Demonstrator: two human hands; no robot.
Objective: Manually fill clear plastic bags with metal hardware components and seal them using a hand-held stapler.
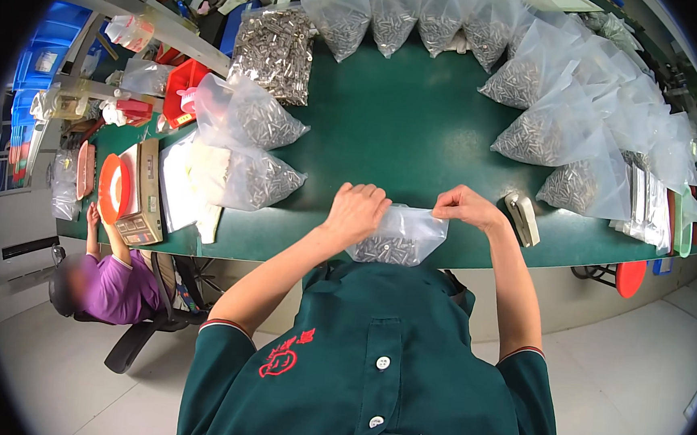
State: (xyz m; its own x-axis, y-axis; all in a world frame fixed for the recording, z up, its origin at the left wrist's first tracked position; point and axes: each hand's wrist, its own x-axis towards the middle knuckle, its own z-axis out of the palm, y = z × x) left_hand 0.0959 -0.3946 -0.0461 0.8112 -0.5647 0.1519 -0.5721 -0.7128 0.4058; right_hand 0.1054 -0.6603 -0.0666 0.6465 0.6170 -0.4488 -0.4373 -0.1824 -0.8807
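Note:
A clear plastic bag (412, 236) of small metal parts lies at the table's front edge, close against my body. My left hand (357, 212) is closed on the bag's upper left corner, its fingers curled over the plastic. At the upper right corner, my right hand (469, 207) pinches the plastic between thumb and fingers. The metal parts (387, 249) are small grey cylinders gathered in the lower part of the bag. A beige stapler (522, 218) lies on the green table just right of my right hand.
Filled bags (532, 133) line the table's back and right side. Two more bags (264, 178) sit at left, near a large bag of shiny metal pieces (275, 51). A scale (143, 195) with an orange tray (114, 188) stands farther left, where a seated person (118, 282) in purple reaches in.

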